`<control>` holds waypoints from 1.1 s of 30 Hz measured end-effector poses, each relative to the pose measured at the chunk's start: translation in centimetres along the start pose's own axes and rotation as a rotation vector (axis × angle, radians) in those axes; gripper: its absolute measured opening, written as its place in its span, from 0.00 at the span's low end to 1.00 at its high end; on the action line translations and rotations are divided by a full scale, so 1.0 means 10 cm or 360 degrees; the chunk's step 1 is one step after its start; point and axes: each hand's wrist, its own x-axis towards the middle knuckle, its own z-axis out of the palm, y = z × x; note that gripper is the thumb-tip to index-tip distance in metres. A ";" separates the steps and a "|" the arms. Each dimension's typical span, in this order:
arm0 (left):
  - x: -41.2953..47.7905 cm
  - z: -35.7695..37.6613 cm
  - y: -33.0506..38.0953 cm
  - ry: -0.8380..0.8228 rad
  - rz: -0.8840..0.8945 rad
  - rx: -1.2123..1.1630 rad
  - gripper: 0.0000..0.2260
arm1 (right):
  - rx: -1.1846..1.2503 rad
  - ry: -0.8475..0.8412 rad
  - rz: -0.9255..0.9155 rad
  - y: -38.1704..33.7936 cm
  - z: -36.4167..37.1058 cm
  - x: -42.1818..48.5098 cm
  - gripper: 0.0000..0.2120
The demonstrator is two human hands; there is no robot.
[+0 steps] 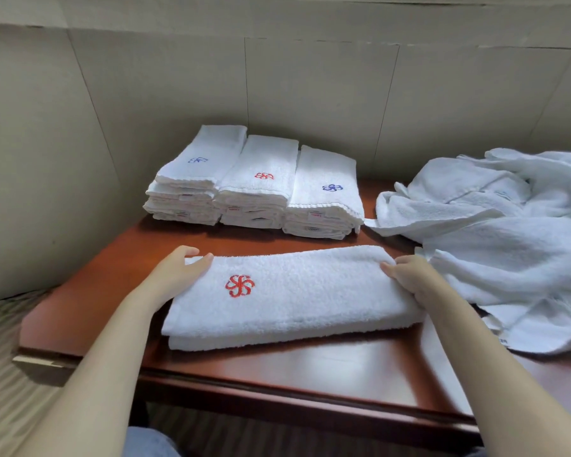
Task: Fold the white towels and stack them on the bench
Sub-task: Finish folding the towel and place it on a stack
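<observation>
Hands hold the folded towel (287,291) by its short ends: left hand (178,268) grasping one end, right hand (409,275) the other. It lies on the surface (310,367). Behind the towel sit three stacks (257,189); right of it, a loose pile (508,232).

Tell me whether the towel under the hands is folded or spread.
Folded. The towel lies as a long strip with doubled layers along its near edge; the left hand and right hand grip its ends.

folded towel (294,298) before stacks (254,189), heap (508,232) right
</observation>
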 end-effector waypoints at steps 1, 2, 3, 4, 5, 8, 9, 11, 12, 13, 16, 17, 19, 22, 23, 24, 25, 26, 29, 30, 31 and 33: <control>0.00 0.00 0.00 0.0000 0.0003 0.0004 0.25 | 0.0139 -0.0045 0.0053 0.02 -0.02 0.00 0.18; 0.00 0.00 0.00 -0.0004 0.0002 0.0006 0.25 | 0.0255 -0.0091 0.0099 0.03 -0.04 0.01 0.17; 0.00 0.00 0.00 -0.0015 0.0002 0.0012 0.25 | 0.0332 -0.0130 0.0136 0.04 -0.05 0.01 0.17; 0.00 0.01 0.00 -0.0029 0.0004 0.0023 0.25 | 0.0346 -0.0156 0.0144 0.04 -0.07 0.01 0.16; 0.00 0.01 0.00 -0.0042 0.0014 0.0034 0.24 | 0.0259 -0.0151 0.0125 0.02 -0.07 0.00 0.15; -0.01 -0.02 0.03 -0.0112 0.0056 0.0068 0.19 | -0.0350 0.0116 -0.0073 -0.02 -0.07 -0.05 0.15; -0.01 -0.05 0.04 -0.0177 0.0085 0.0105 0.16 | -0.0520 0.0222 -0.0153 -0.04 -0.05 -0.09 0.13; -0.02 -0.12 0.10 -0.0402 0.0103 0.0298 0.09 | -0.0782 0.0405 -0.0284 -0.09 0.04 -0.18 0.05; -0.04 -0.16 0.16 -0.0537 0.0059 0.0476 0.08 | -0.0917 0.0442 -0.0364 -0.10 0.11 -0.21 0.09; -0.06 -0.19 0.22 -0.0661 -0.0016 0.0685 0.09 | -0.1035 0.0415 -0.0450 -0.11 0.18 -0.23 0.12; -0.14 -0.17 0.45 -0.0870 -0.0166 0.1160 0.16 | -0.1197 0.0376 -0.0781 -0.14 0.34 -0.28 0.17; -0.16 -0.12 0.51 -0.0870 -0.0150 0.1142 0.19 | -0.1182 0.0359 -0.0890 -0.14 0.36 -0.29 0.20; -0.23 0.00 0.63 -0.0851 -0.0042 0.0941 0.24 | -0.1107 0.0151 -0.0999 -0.13 0.40 -0.28 0.23; -0.31 0.24 0.76 -0.0817 0.0155 0.0575 0.16 | -0.1066 -0.0215 -0.0891 -0.07 0.43 -0.27 0.24; -0.34 0.33 0.80 -0.0783 0.0214 0.0591 0.09 | -0.1052 -0.0218 -0.0892 -0.05 0.42 -0.25 0.23; -0.35 0.40 0.84 -0.0743 0.0275 0.0690 0.08 | -0.1031 -0.0192 -0.0928 -0.03 0.41 -0.22 0.23; -0.36 0.45 0.85 -0.0714 0.0309 0.0798 0.12 | -0.0996 -0.0163 -0.1000 -0.02 0.39 -0.21 0.22; -0.37 0.48 0.86 -0.0725 0.0303 0.0857 0.15 | -0.0943 -0.0131 -0.1070 -0.01 0.37 -0.19 0.21; -0.43 0.50 0.84 -0.0975 0.0114 0.0655 0.20 | -0.0788 0.0283 -0.1154 0.08 0.25 -0.13 0.14; -0.46 0.49 0.82 -0.1065 0.0068 0.0559 0.20 | -0.0780 0.0470 -0.1105 0.11 0.20 -0.11 0.12; -0.49 0.50 0.80 -0.1136 0.0048 0.0474 0.19 | -0.0823 0.0584 -0.1010 0.13 0.15 -0.11 0.11; -0.53 0.57 0.80 -0.1191 0.0032 0.0307 0.20 | -0.1038 0.0617 -0.0770 0.12 0.10 -0.13 0.13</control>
